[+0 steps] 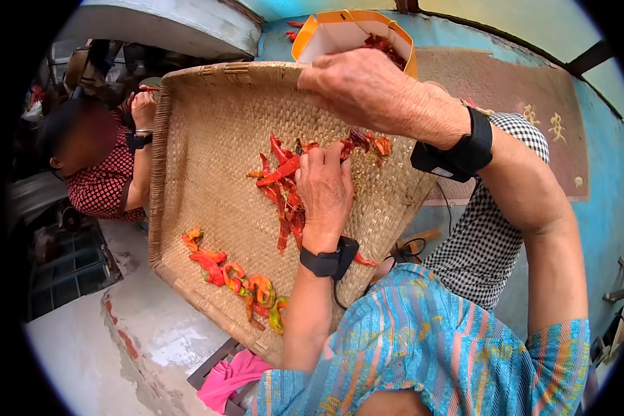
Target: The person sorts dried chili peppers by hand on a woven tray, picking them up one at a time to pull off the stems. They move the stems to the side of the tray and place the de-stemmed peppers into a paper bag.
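Red dried chili peppers (282, 200) lie in a loose pile on a woven bamboo tray (208, 159). My left hand (324, 187) rests at the pile's edge, its fingers curled down onto a red chili pepper. Beyond those fingertips are darker chili pieces (359, 141) and scattered seeds. My right hand (364, 90) is raised over the tray's far rim, beside an orange-and-white box (312, 38) with dark red chilies in it. Its fingers are bent together and slightly blurred; what they hold, if anything, is hidden.
Orange, red and green peppers (236, 281) form a separate group near the tray's lower left edge. A person in a dotted shirt (100, 170) sits left of the tray, a hand near a red chili. A brown mat (506, 90) and pink cloth (232, 380) lie around.
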A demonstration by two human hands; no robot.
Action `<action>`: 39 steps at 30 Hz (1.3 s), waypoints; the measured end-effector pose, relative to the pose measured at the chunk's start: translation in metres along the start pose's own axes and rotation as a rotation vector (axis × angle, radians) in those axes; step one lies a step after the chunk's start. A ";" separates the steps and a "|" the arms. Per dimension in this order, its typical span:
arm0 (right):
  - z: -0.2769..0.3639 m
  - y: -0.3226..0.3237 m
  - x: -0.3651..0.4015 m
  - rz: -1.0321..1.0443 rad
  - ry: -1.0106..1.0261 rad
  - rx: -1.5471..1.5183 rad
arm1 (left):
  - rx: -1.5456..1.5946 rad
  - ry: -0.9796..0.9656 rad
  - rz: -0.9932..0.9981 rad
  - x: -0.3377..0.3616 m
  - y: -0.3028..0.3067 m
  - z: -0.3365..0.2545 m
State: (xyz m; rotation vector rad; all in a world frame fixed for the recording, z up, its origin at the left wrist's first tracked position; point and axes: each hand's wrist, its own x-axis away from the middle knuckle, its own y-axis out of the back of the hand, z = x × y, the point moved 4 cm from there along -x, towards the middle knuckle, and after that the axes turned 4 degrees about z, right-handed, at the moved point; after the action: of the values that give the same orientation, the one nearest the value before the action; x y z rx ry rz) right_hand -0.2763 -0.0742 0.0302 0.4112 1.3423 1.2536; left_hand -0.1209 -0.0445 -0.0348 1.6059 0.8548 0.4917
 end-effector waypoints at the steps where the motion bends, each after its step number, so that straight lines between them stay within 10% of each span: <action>1: 0.007 -0.001 0.002 0.250 -0.048 -0.054 | 0.041 -0.024 -0.043 0.001 -0.001 0.005; 9: 0.025 -0.035 0.024 0.471 0.094 -0.374 | 0.846 0.310 -0.191 0.020 0.023 0.031; 22: 0.038 -0.072 0.031 0.503 0.284 0.016 | 0.685 0.346 -0.279 0.039 0.027 0.052; 30: -0.014 0.006 -0.018 -0.399 0.039 0.182 | 0.733 0.391 -0.275 0.046 0.020 0.061; 34: 0.024 -0.015 0.002 0.204 -0.018 -0.402 | 0.895 0.417 -0.260 0.039 0.025 0.048; 39: 0.049 -0.038 0.025 0.294 0.151 -0.731 | 1.213 0.375 -0.208 0.032 0.017 0.039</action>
State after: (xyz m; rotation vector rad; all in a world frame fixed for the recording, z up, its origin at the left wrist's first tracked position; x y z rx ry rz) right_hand -0.2234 -0.0459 0.0001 -0.0099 0.8687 1.9419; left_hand -0.0676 -0.0463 -0.0315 2.4919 1.7882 0.0765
